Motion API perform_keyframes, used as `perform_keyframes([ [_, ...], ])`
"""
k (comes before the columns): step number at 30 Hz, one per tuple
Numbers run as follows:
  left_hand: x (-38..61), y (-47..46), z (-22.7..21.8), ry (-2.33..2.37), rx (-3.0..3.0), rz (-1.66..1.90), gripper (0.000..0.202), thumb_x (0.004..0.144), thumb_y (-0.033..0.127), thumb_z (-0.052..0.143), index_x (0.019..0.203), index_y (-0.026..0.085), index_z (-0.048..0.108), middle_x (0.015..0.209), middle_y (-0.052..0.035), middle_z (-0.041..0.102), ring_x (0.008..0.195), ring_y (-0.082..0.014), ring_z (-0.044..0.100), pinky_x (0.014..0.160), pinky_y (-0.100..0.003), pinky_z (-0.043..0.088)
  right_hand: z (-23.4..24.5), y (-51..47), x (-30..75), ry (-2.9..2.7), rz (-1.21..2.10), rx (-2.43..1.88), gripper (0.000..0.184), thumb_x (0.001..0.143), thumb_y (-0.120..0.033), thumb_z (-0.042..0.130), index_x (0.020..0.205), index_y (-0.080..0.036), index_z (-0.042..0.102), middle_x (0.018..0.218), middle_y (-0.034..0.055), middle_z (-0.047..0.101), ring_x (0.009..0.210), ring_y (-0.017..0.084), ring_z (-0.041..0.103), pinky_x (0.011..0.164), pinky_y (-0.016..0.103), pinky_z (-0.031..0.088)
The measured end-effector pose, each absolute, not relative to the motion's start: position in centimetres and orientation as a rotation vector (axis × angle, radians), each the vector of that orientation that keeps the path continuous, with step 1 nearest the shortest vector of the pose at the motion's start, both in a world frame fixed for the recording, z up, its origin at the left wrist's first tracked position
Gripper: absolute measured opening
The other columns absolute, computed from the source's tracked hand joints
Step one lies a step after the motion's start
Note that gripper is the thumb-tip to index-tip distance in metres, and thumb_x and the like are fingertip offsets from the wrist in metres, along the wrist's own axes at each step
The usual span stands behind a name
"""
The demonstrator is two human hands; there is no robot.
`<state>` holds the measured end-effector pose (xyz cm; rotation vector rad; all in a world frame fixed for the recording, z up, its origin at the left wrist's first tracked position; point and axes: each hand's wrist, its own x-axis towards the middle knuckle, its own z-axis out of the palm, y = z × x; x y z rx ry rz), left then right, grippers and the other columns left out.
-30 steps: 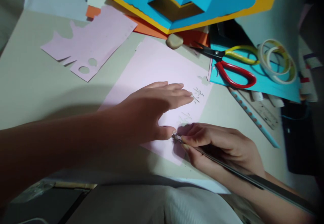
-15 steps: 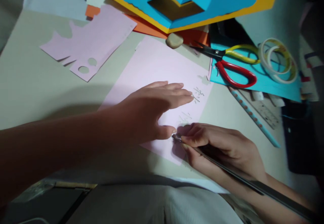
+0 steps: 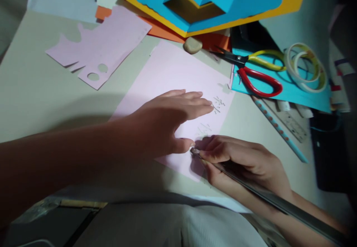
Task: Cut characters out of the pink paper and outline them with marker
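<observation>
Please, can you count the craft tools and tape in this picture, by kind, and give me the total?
Craft knife: 1
Scissors: 1
Tape rolls: 2
Pencil: 1
Ruler: 1
Total: 6

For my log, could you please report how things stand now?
Left hand flat on pink sheet. Right hand holding craft knife, tip on sheet. Nothing blocking the tip.
</observation>
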<state>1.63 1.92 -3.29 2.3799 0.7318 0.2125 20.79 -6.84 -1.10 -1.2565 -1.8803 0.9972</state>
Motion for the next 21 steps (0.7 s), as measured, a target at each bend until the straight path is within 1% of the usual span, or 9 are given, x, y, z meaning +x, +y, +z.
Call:
perform_keyframes([
  [1,1.6,1.94,-3.31,0.726,2.381,0.214,0.071,0.078,0.023,0.068,0.146,0.018,0.045,0.155,-0.0022,0.044,0.149,-0.0195,0.03,0.126,-0.039,0.017,-1.08,-6.81,20.84,-1.887,1.017,-1.238,0.02,0.072,0.0,0.071,0.071,-0.019,0.062,0.071,0.0055,0.072,0.064,0.018,0.07,0.054,0.025,0.054],
  [3,1.55,1.99,-3.28,0.719,2.38,0.221,0.07,0.079,0.024,0.066,0.145,0.018,0.045,0.155,-0.0024,0.044,0.149,-0.0198,0.03,0.126,-0.04,0.018,-1.02,-6.74,20.94,-1.895,1.081,-1.195,0.022,0.074,0.001,0.069,0.073,-0.02,0.062,0.069,0.0044,0.07,0.063,0.017,0.068,0.054,0.025,0.054],
  [5,1.54,2.06,-3.2,0.719,2.372,0.217,0.069,0.08,0.025,0.066,0.145,0.019,0.046,0.156,-0.0025,0.044,0.149,-0.0204,0.03,0.126,-0.041,0.018,-0.96,-6.71,21.01,-1.896,1.106,-1.187,0.022,0.077,0.0,0.067,0.074,-0.021,0.061,0.068,0.0028,0.068,0.059,0.015,0.064,0.054,0.026,0.053],
  [8,1.53,2.14,-3.08,0.722,2.357,0.201,0.068,0.08,0.026,0.067,0.145,0.02,0.046,0.156,-0.0025,0.043,0.149,-0.0212,0.03,0.126,-0.042,0.018,-0.99,-6.75,21.03,-1.89,1.113,-1.183,0.021,0.079,-0.002,0.065,0.075,-0.022,0.06,0.07,0.0018,0.067,0.06,0.014,0.062,0.055,0.025,0.052],
  [13,1.46,2.04,-3.12,0.728,2.368,0.225,0.067,0.081,0.025,0.067,0.145,0.021,0.045,0.156,-0.0018,0.043,0.149,-0.02,0.03,0.126,-0.04,0.017,-1.16,-6.87,21.17,-1.867,1.103,-1.201,0.023,0.077,-0.001,0.068,0.076,-0.022,0.06,0.071,0.0014,0.068,0.062,0.014,0.064,0.058,0.025,0.053],
  [16,1.44,1.98,-3.11,0.728,2.367,0.234,0.065,0.082,0.023,0.065,0.144,0.022,0.046,0.155,-0.0011,0.045,0.149,-0.0192,0.031,0.126,-0.04,0.018,-1.21,-6.85,21.34,-1.872,1.102,-1.205,0.021,0.077,-0.003,0.07,0.076,-0.022,0.061,0.074,0.0022,0.071,0.065,0.016,0.068,0.058,0.025,0.053],
  [19,1.45,1.97,-3.04,0.733,2.368,0.226,0.064,0.082,0.019,0.063,0.144,0.02,0.046,0.155,-0.0008,0.045,0.149,-0.0184,0.031,0.126,-0.04,0.019,-1.38,-7.01,21.52,-1.872,1.075,-1.207,0.02,0.077,-0.004,0.071,0.078,-0.022,0.063,0.076,0.003,0.073,0.072,0.019,0.072,0.056,0.025,0.054],
  [21,1.44,1.99,-3.01,0.73,2.371,0.218,0.064,0.082,0.017,0.062,0.144,0.019,0.046,0.154,-0.0011,0.045,0.149,-0.0184,0.03,0.126,-0.04,0.019,-1.58,-7.26,21.66,-1.837,1.063,-1.241,0.019,0.078,-0.004,0.072,0.081,-0.023,0.067,0.08,0.0032,0.074,0.075,0.018,0.073,0.055,0.023,0.054],
])
